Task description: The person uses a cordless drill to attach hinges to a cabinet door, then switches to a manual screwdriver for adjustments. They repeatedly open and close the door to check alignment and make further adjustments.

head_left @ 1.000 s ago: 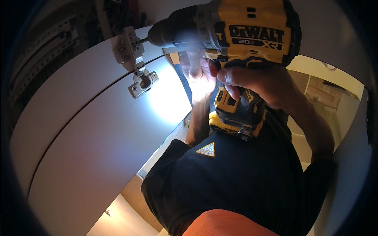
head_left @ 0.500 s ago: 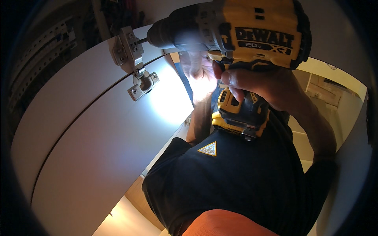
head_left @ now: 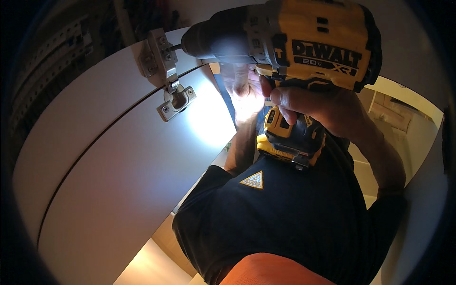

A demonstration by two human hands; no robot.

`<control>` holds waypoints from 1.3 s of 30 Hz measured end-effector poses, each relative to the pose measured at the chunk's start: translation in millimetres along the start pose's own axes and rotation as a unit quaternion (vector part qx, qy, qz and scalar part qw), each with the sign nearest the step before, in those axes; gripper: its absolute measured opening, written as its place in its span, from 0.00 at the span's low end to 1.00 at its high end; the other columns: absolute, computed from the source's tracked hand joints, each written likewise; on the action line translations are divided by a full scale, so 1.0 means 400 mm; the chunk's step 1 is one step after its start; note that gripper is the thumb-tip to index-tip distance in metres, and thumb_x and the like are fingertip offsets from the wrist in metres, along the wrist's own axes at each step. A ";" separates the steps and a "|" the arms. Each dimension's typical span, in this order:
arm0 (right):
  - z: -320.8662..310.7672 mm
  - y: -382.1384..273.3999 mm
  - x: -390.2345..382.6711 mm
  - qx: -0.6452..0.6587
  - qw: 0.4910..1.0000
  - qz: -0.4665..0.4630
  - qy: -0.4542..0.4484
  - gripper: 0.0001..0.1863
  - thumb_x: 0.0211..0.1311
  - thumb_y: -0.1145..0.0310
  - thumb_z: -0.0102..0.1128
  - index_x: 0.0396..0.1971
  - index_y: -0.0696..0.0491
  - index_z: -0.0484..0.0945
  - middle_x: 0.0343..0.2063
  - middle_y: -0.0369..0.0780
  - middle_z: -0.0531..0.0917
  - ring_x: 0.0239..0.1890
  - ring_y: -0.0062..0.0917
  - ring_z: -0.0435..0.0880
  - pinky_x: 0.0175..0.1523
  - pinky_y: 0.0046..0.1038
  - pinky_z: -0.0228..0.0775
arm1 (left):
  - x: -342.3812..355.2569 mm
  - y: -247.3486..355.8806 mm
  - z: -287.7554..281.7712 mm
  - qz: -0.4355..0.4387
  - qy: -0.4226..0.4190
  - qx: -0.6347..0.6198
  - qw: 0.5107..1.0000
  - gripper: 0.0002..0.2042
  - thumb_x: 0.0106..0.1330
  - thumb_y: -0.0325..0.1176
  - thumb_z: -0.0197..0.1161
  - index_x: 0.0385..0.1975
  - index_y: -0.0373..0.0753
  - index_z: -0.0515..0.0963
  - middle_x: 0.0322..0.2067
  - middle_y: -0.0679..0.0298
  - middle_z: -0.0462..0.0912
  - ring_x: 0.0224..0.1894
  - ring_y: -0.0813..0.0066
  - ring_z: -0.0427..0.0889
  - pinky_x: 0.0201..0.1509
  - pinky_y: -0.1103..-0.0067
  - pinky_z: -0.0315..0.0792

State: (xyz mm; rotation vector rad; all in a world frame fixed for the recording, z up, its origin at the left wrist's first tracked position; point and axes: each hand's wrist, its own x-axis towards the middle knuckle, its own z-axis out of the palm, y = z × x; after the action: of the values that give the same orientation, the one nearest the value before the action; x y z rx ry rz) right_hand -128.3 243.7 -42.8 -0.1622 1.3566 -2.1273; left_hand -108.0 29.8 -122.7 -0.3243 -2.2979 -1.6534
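My right hand (head_left: 308,107) is wrapped round the handle of a yellow and black cordless drill (head_left: 323,47), index finger at the trigger. The bit (head_left: 176,47) reaches the metal hinge (head_left: 166,61) at its upper plate's screws. The hinge cup (head_left: 176,102) sits on the white door panel (head_left: 118,171), below a dark seam. My left hand (head_left: 242,92) is raised behind the drill beside the panel's edge, brightly lit; its fingertips are hidden, so I cannot tell what they hold.
Above the panels at the upper left are dark perforated strips (head_left: 57,52). A pale panel (head_left: 418,190) curves down the right side. A lighter cabinet interior (head_left: 394,118) shows beyond my right arm. My dark shirt (head_left: 285,213) fills the lower middle.
The drill, my right hand and the hinge appear slightly farther right in the picture than a second ago. The bit stays at the hinge, and my grip is unchanged.
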 end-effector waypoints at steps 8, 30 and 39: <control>0.010 0.014 0.015 0.036 0.998 -0.045 0.003 0.08 0.60 0.71 0.64 0.38 0.57 0.82 0.33 0.36 0.85 0.25 0.18 0.82 0.33 0.22 0.76 | -0.017 -0.021 -0.005 -0.061 0.001 -0.055 0.997 0.11 0.76 0.34 0.56 0.52 0.37 0.74 0.47 0.59 0.79 0.47 0.66 0.81 0.50 0.75 0.76; 0.042 0.007 0.024 0.081 0.992 -0.076 -0.066 0.08 0.61 0.73 0.66 0.38 0.58 0.81 0.29 0.40 0.84 0.22 0.20 0.79 0.26 0.23 0.73 | 0.015 -0.150 -0.059 -0.031 -0.049 -0.306 0.950 0.24 0.75 0.45 0.54 0.63 0.38 0.63 0.58 0.53 0.73 0.61 0.53 0.75 0.65 0.59 0.72; -0.057 0.183 -0.216 -0.121 0.984 -0.120 0.051 0.16 0.64 0.66 0.67 0.47 0.59 0.81 0.33 0.43 0.87 0.32 0.28 0.88 0.40 0.28 0.82 | -0.210 -0.189 0.028 -0.204 0.072 -0.274 0.937 0.19 0.73 0.38 0.61 0.58 0.40 0.66 0.53 0.49 0.77 0.51 0.53 0.82 0.57 0.58 0.78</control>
State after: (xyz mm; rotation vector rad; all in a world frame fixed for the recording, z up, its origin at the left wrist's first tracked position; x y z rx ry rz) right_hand -36.5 287.3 -98.1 -0.3346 1.7315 -2.1813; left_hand -57.1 15.5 -223.1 0.1792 -1.8404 -2.4270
